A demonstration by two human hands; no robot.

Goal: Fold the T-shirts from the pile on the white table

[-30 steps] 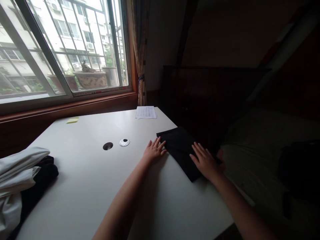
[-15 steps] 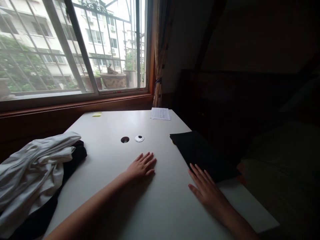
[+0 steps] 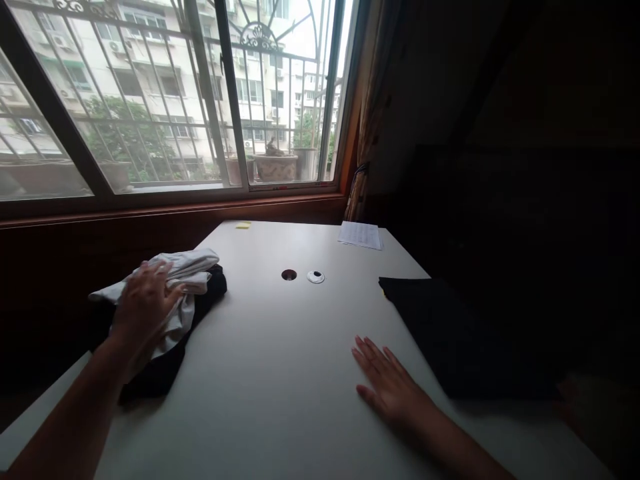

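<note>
My left hand rests on top of a crumpled white garment at the left of the table, its thumb held apart from the fingers. Part of the cloth is hidden under the palm. Beneath the white garment lies a black one, poking out at the side and front. My right hand lies flat on the white table with spread fingers, holding nothing. To the right of it, apart from the fingers, a dark cloth lies flat and folded along the table's right side.
Printed papers and a yellow sticky note lie by the far edge. A round hole and a pale disc with a dark opening are mid-table. Behind stands a window with a curtain; the right side is very dark.
My left hand has moved from the middle of the table left onto the white garment. My right hand has come away from the dark cloth's edge. The view has turned left.
</note>
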